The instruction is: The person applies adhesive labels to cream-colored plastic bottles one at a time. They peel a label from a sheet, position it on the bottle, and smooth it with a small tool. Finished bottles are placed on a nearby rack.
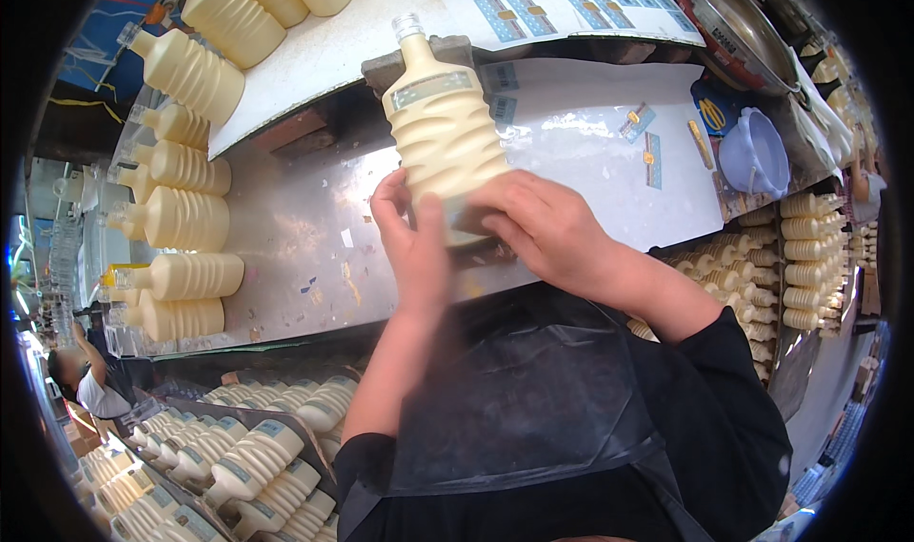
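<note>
A cream-coloured bottle (447, 128) with wavy ribs and a clear neck lies on the metal table, its shoulder end on a grey block (376, 69). Near its shoulder is a pale blue-grey label (433, 90). My left hand (414, 242), slightly blurred, curls its fingers and thumb round the lower left of the bottle. From the right, my right hand (543, 220) lies on the bottle's lower end with bent fingers, over a darker band there. That band is partly hidden by the fingers, so I cannot tell whether it is a second label.
Similar bottles (186, 220) line the table's left side. Sheets of blue labels (571, 4) lie on the far white board; loose labels (652, 161) lie on the right. A lilac bucket (754, 152) and large metal pan (733, 28) stand beyond. Filled racks (257, 461) flank me.
</note>
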